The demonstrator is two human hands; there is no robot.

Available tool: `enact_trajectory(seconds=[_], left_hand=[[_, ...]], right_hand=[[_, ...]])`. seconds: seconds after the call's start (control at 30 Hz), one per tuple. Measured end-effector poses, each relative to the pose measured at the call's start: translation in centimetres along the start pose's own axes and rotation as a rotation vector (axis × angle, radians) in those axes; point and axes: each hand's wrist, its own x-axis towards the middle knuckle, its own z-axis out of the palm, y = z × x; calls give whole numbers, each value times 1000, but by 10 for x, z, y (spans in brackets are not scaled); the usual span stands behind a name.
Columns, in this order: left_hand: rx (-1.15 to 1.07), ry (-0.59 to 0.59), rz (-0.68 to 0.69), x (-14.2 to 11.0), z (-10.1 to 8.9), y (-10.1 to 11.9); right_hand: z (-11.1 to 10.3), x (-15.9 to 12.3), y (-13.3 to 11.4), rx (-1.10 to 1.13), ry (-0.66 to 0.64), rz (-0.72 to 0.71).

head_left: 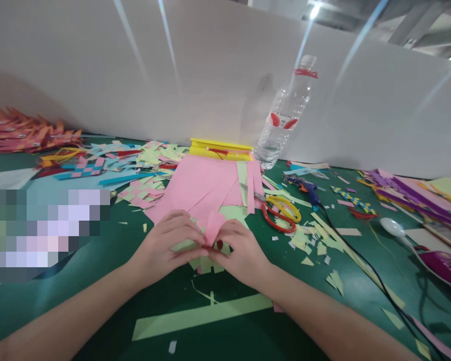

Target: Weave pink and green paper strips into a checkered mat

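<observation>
Both hands meet over the near middle of the table, at a pink paper strip [213,226] that stands up between them. My left hand [171,243] pinches its lower end from the left, thumb and fingertips together. From the right, my right hand [243,253] pinches the same place, its fingers curled. Pale green paper strips [215,266] show beneath the fingers; how they join the pink strip is hidden. Just beyond lie pink paper sheets [205,178]. Scissors with red and yellow handles [280,220] rest beside them. A long green paper strip [203,318] lies nearer me.
A clear plastic bottle [285,115] leans against the white partition [195,75]. At right are a blue glue gun [304,188], its black cable, and a white spoon [393,227]. Orange folded paper pieces [30,133] pile up far left. Paper scraps [308,238] litter the green table.
</observation>
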Motion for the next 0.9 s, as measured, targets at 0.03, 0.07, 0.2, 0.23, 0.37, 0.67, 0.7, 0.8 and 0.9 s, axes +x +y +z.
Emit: enact_trajectory(seconds=[0.03, 0.07, 0.2, 0.23, 0.37, 0.67, 0.7, 0.8, 0.9], left_hand=[[0, 2, -22, -1, 2, 0], [-3, 12, -48, -2, 3, 0], [-26, -18, -131, -3, 5, 1], [-29, -39, -139, -3, 5, 1], [-25, -82, -159, -4, 4, 5], [-148, -82, -261, 1, 0, 8], [-189, -88, -244, 1, -1, 7], [-344, -78, -225, 1, -4, 3], [-420, -51, -287, 1, -7, 1]], right_hand=[[1, -1, 0, -18, 4, -30], [1, -1, 0, -32, 3, -51], [4, -3, 2, -92, 12, -115], [5, -4, 2, -116, 23, -138], [9, -5, 5, -202, 115, -265], [3, -4, 9, -204, 80, -290], [2, -3, 9, -176, 80, -269], [0, -2, 8, -43, 98, -174], [-2, 1, 4, 99, 116, -29]])
